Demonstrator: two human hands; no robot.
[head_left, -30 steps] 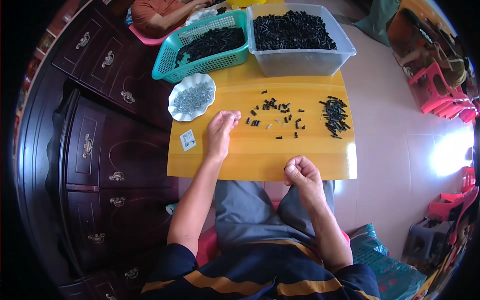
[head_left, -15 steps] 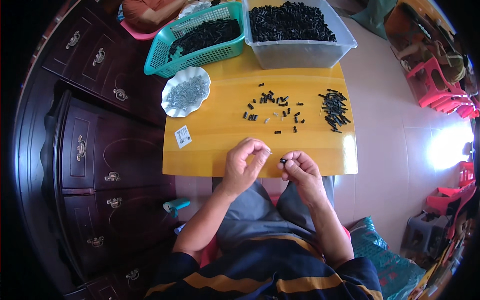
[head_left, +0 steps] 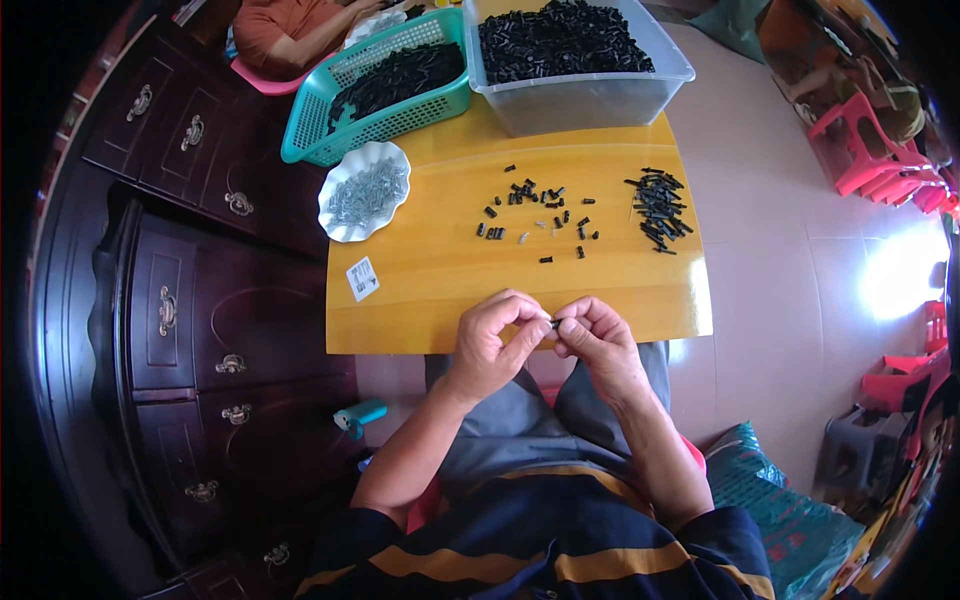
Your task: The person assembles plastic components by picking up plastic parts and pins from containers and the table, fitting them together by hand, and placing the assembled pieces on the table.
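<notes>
Small black part (head_left: pixel 556 324), held at fingertips just over near edge of table (head_left: pixel 440 280), roughly mid-width, by the lap (head_left: pixel 500 430). R hand (head_left: pixel 603 347): thumb + index pinching part, remaining fingers curled in. L hand (head_left: pixel 493 338): thumb + index tips drawn together, meeting part's L end; anything else btwn them, can't tell (too small, tips in the way). Both hands v. close, almost tip to tip.

Beyond hands: loose scatter of short black pcs (head_left: pixel 532 197), w/ a few clear bits (head_left: pixel 524 237) among them. Far R: jumbled heap of longer black pcs (head_left: pixel 660 208). L side: white wavy-rimmed dish (head_left: pixel 350 235) full of clear pcs (head_left: pixel 368 193); nearer the front, small white card (head_left: pixel 363 279) lying flat, turned at an angle.

Back of table: green mesh basket (head_left: pixel 400 122) part-filled w/ black sticks (head_left: pixel 395 85); beside it, translucent bin (head_left: pixel 590 105) heaped w/ small black bits (head_left: pixel 565 45).

Bkgd: co-worker's orange-brown sleeve (head_left: pixel 268 40), upper L; dark wood cabinet (head_left: pixel 270 280) along L; pink stools (head_left: pixel 865 150) on R; teal bag (head_left: pixel 775 490), lower R.
</notes>
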